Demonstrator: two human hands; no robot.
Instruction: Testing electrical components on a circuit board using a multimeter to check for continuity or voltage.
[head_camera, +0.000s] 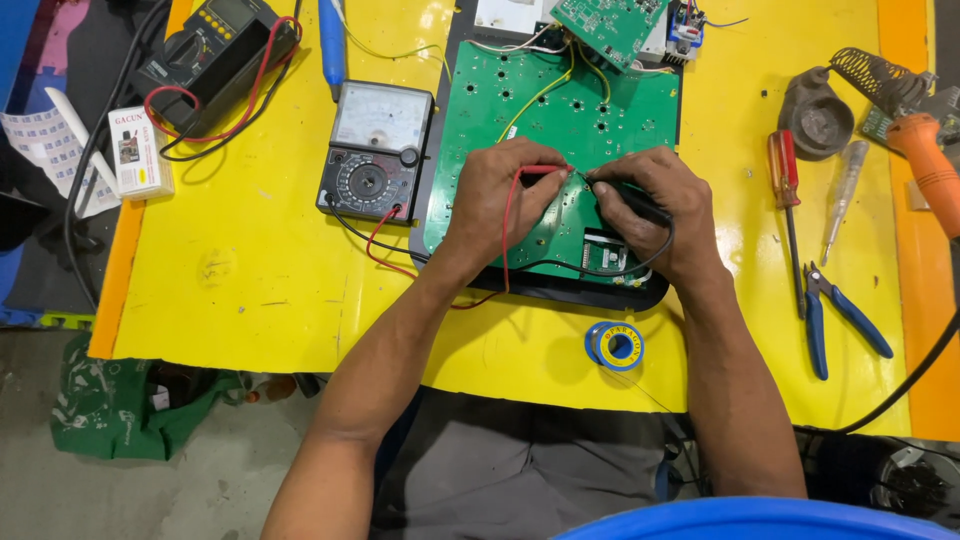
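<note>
Green circuit board (560, 130) lies bare in its dark housing on the yellow worktop (250, 280), wires already exposed — so opening up looks done. The left hand (500, 200) pinches the red probe (545, 171) and the right hand (655, 205) grips the black probe (625, 198), tips meeting on the board. Both leads run to the analogue meter (375, 150) just beside it — testing seems underway, with reassembly left.
</note>
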